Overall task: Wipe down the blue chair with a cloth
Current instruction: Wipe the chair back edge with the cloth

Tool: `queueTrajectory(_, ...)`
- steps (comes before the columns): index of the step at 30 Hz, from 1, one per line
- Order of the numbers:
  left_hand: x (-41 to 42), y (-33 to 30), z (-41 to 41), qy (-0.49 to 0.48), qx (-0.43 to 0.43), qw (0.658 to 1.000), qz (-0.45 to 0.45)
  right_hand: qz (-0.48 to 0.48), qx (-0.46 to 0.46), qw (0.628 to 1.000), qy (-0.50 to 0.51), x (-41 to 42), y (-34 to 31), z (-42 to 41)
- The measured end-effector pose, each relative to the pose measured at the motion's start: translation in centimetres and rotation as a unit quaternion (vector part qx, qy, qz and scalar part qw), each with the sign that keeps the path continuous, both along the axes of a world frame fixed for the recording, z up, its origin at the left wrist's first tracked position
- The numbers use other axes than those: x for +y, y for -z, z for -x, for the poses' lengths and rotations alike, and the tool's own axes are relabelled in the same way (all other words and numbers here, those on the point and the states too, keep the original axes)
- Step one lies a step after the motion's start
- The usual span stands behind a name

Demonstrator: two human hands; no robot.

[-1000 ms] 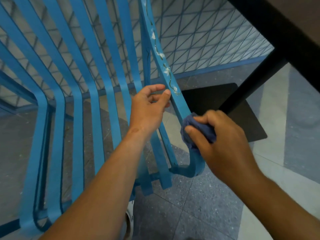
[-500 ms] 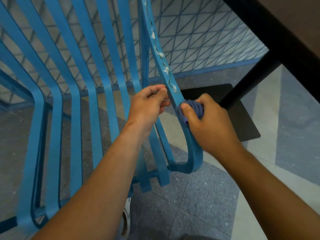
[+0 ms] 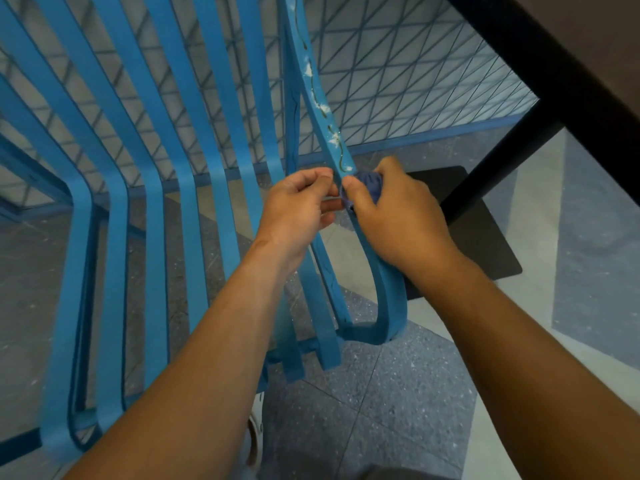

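Note:
The blue chair [image 3: 156,188] of curved slats fills the left and middle of the view. Its rightmost slat [image 3: 322,109] carries white flecks and a dark wavy streak above my hands. My right hand [image 3: 398,216] presses a bunched dark blue cloth [image 3: 367,183] around this slat from the right. My left hand [image 3: 298,206] pinches the same slat from the left, fingertips touching the cloth hand. Most of the cloth is hidden inside my fist.
A dark table top [image 3: 571,46] overhangs at the upper right, its black leg [image 3: 498,168] running down to a flat black base plate [image 3: 485,230] on the speckled floor. A blue-framed wire mesh fence [image 3: 398,81] stands behind the chair.
My right hand has slid the cloth up the slat, from the lower bend to just below the dirty stretch. My left hand has closed tighter on the slat beside it.

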State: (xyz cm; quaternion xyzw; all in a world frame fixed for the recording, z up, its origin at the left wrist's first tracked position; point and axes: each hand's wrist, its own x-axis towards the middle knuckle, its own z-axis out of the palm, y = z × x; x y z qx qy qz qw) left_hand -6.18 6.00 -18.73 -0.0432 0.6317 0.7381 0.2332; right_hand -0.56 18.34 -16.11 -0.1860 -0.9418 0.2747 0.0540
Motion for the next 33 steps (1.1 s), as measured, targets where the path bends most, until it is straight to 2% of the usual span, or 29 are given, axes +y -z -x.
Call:
queueTrajectory(3,-0.4,-0.1,0.2,0.016,0.002,1.000,-0.002,-0.024,0.011,0.999,-0.023,-0.4,0.3,-2.7)
queueTrajectory(5,-0.7,-0.3,0.1,0.029,0.003,1.000,0.001,0.003,0.009,1.000,-0.018,-0.3,0.3,-3.1)
queueTrajectory(12,-1.1,-0.8,-0.1,0.040,0.003,0.999,0.003,0.075,0.002,0.997,0.037,0.1,0.0,2.3)
queueTrajectory(17,-1.4,-0.9,0.1,0.047,0.005,0.999,0.019,0.079,0.072,0.991,0.082,0.2,-0.2,2.3)
queueTrajectory(19,-1.6,-0.8,0.2,0.053,0.005,0.998,0.021,0.074,0.103,0.990,0.066,0.2,-0.5,0.5)
queueTrajectory(22,-2.0,-1.1,0.2,0.055,-0.004,0.998,0.012,0.053,0.076,0.995,0.025,-0.4,-0.4,-1.1)
queueTrajectory(24,-2.0,-1.1,0.2,0.054,-0.016,0.998,0.004,0.050,0.054,0.997,0.034,-0.5,-0.1,-0.1)
queueTrajectory(27,-2.0,-1.1,0.2,0.051,-0.027,0.998,-0.002,0.094,0.042,0.993,0.065,-0.1,0.3,3.4)
queueTrajectory(30,-2.0,-1.1,0.3,0.048,-0.027,0.999,0.001,0.095,0.056,0.991,0.076,0.2,0.3,6.5)
queueTrajectory(33,-2.1,-1.1,0.5,0.053,-0.023,0.998,0.008,0.159,0.093,0.976,0.119,0.8,0.0,6.8)
